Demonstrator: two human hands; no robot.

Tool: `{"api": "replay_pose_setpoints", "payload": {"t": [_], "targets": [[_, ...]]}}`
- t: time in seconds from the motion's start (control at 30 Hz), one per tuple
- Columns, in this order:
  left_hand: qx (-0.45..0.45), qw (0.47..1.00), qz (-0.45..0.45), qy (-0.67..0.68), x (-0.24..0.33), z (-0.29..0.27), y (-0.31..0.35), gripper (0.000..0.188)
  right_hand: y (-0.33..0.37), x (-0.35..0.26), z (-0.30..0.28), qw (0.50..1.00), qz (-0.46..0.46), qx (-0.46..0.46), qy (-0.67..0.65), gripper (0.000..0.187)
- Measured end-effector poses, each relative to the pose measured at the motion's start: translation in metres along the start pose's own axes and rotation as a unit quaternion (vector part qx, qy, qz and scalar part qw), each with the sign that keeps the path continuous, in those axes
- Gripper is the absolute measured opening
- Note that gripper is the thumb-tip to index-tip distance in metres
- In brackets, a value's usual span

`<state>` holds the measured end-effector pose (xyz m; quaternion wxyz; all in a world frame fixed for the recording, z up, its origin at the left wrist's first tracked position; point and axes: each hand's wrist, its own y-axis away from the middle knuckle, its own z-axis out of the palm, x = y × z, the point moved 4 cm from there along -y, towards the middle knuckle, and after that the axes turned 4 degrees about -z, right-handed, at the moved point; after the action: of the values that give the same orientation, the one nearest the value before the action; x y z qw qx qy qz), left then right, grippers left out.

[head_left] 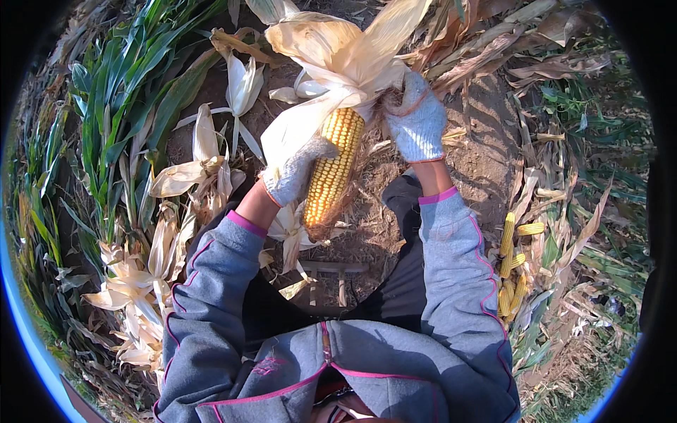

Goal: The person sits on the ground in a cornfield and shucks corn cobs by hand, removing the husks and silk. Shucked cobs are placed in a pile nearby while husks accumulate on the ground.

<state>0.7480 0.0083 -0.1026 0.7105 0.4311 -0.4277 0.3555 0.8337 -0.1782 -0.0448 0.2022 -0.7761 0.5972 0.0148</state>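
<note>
An ear of corn (336,166) with bare yellow kernels hangs between my gloved hands, its tip pointing down toward me. Pale dry husk (335,53) is peeled back and fans out above its base. My left hand (297,168), in a whitish knit glove, is closed around the ear's left side, with the thumb across the kernels. At the ear's base, my right hand (417,118) is closed on the husk and brown silk. Its fingertips are partly hidden by the husk.
Several husked ears of corn (508,257) lie on dry leaves to my right. Empty pale husks (144,296) are heaped at my left, beside green corn stalks (116,99). Bare soil (486,141) lies beyond my right hand. A small metal frame (335,271) shows between my legs.
</note>
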Motion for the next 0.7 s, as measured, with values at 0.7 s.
{"api": "replay_pose_setpoints", "payload": {"t": [0.7], "targets": [[0.121,0.905,0.091,0.398,0.032,-0.019,0.007,0.031,0.025,-0.03,0.015,0.822,0.036,-0.168,-0.543,0.042]]}}
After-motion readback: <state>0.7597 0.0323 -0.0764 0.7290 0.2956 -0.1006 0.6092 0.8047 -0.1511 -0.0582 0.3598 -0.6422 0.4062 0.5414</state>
